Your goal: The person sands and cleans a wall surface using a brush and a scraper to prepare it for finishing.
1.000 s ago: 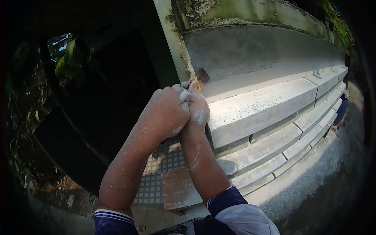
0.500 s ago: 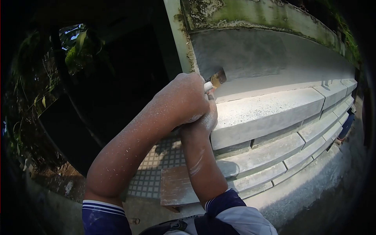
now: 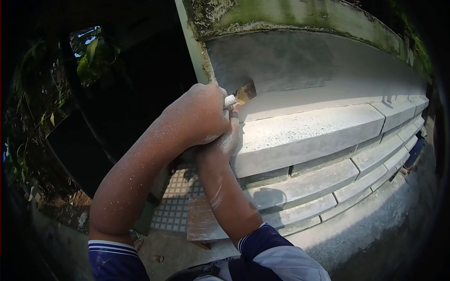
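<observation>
Both hands close together around one small tool. The left hand (image 3: pixel 199 114) wraps over the right hand (image 3: pixel 227 140) and hides most of it. The brush (image 3: pixel 243 93) sticks out to the right, its bristles touching the grey wall (image 3: pixel 281 61) above the stone ledge (image 3: pixel 309 131).

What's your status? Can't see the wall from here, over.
Both hands, left and right, clasped on the scraper. Blade against the wall above the ledge. Nothing in the way.
</observation>
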Demonstrator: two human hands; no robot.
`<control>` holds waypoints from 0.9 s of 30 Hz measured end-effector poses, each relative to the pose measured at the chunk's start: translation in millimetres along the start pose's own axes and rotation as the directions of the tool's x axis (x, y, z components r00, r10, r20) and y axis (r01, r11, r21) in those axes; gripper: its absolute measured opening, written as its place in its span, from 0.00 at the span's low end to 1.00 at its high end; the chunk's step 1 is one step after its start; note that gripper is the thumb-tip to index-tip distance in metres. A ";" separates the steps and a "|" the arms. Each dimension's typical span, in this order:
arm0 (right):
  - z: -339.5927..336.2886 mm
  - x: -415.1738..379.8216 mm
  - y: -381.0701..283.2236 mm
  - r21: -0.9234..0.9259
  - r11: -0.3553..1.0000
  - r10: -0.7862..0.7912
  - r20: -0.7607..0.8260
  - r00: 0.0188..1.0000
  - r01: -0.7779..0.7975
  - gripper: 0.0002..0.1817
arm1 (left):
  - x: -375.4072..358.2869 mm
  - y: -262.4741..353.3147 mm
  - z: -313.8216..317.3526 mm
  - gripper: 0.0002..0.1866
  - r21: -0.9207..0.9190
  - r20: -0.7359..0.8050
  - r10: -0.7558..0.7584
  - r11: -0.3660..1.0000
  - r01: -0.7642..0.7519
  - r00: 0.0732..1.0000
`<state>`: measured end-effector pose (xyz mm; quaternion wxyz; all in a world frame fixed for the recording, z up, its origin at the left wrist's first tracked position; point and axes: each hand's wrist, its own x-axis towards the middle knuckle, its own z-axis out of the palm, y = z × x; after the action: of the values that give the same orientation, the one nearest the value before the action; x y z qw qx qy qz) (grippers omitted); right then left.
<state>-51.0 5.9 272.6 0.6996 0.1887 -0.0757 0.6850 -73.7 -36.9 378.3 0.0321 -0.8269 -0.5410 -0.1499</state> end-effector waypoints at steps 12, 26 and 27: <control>-23.6 11.1 0.6 0.105 0.988 0.107 0.049 0.993 -0.111 0.35 | -0.1 10.1 7.0 0.13 0.049 -0.031 -0.052 0.997 0.054 0.998; -26.0 2.5 -18.2 0.269 0.952 0.096 0.181 0.979 -0.143 0.34 | 7.0 28.6 10.2 0.12 0.146 0.039 -0.038 0.989 0.032 0.999; -45.8 12.5 -22.6 0.328 0.916 0.100 0.365 0.925 -0.229 0.35 | 8.4 33.9 7.7 0.12 0.157 0.071 -0.061 0.986 0.049 0.996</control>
<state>-35.1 34.6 231.5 0.5673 0.4238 -0.0830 0.7012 -38.4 -41.8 377.0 0.0716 -0.8119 -0.5743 -0.0769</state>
